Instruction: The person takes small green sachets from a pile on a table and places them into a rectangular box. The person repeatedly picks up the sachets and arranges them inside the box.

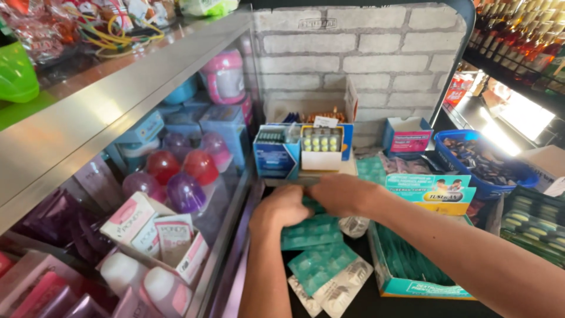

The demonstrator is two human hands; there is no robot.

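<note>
My left hand (pixel 281 210) and my right hand (pixel 344 193) meet over a pile of teal blister packs (pixel 310 231) on the dark counter. Both hands close on the top of the pile, fingers curled around the strips. More teal strips (pixel 321 264) and silver foil strips (pixel 341 288) lie loose in front of them. An open teal and yellow carton (pixel 412 268) filled with the same teal strips stands to the right, under my right forearm.
A glass display case (pixel 176 194) with round bottles and small cartons stands to the left. Behind the hands stand boxes of tablets (pixel 321 147) against a brick-pattern wall. A blue basket (pixel 479 162) of sachets and green packets (pixel 535 227) sit at right.
</note>
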